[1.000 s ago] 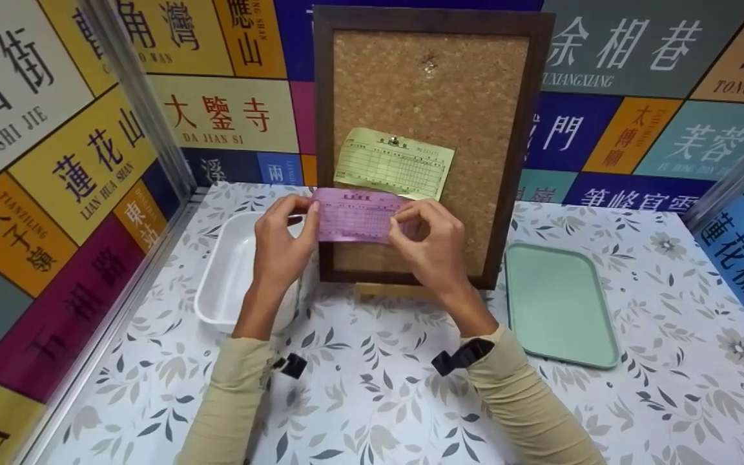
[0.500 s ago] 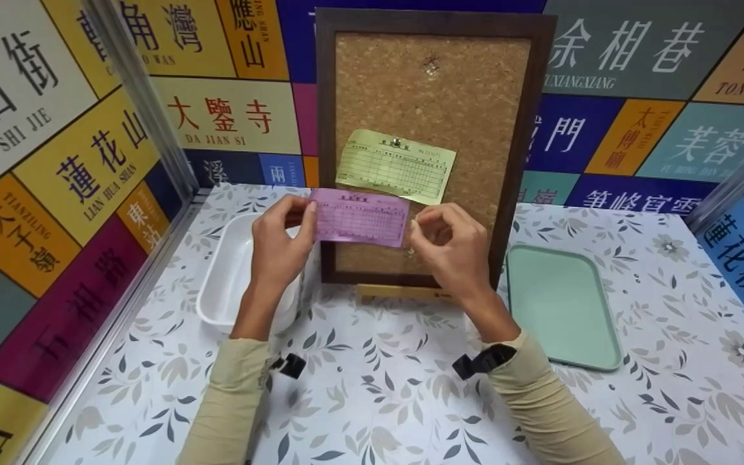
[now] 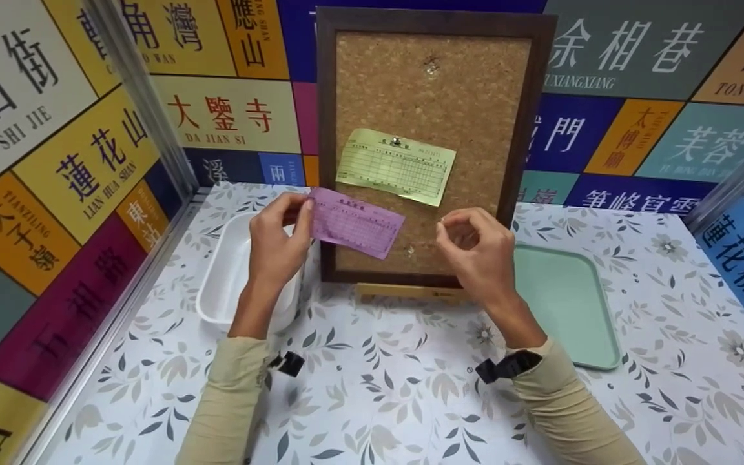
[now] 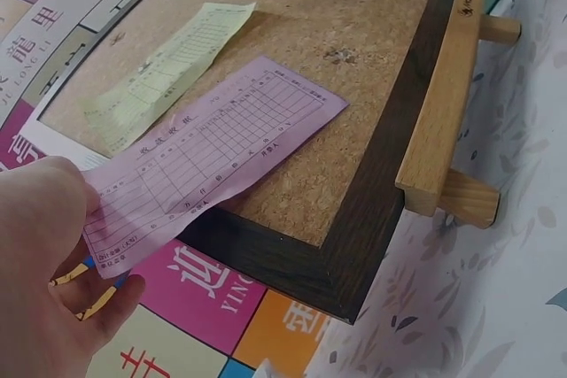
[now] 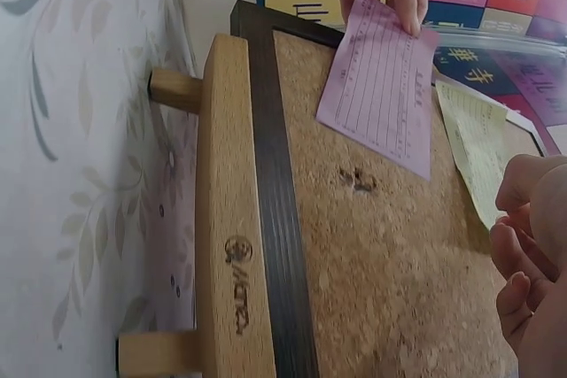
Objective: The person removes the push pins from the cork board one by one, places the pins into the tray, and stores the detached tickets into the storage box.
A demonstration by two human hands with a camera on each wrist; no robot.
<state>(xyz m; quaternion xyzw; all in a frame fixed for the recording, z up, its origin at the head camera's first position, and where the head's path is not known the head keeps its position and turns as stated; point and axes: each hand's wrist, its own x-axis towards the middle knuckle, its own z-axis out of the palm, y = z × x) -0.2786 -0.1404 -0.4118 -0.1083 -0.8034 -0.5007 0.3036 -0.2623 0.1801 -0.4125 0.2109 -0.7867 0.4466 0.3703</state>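
Observation:
My left hand (image 3: 278, 242) pinches a purple printed slip (image 3: 356, 223) by its left end, holding it in front of the cork board (image 3: 436, 110) so that it tilts down to the right. In the left wrist view, the thumb lies over the corner of the slip (image 4: 213, 161). Above it, a yellow-green slip (image 3: 398, 166) hangs on the board from a small shiny pin (image 3: 396, 141). Off to the slip's right, my right hand (image 3: 478, 252) has curled fingers with thumb and index tips together; nothing is clearly visible between them.
The dark-framed board leans on a wooden stand (image 3: 411, 292). A white plastic tub (image 3: 217, 294) sits at left, partly behind the left hand. At right lies a green tray (image 3: 566, 303). Worn marks (image 5: 359, 179) show on the lower cork.
My right hand has let go of the purple slip's right side and moved right, away from it. The slip's free end has swung downward, while the left hand stays almost in place.

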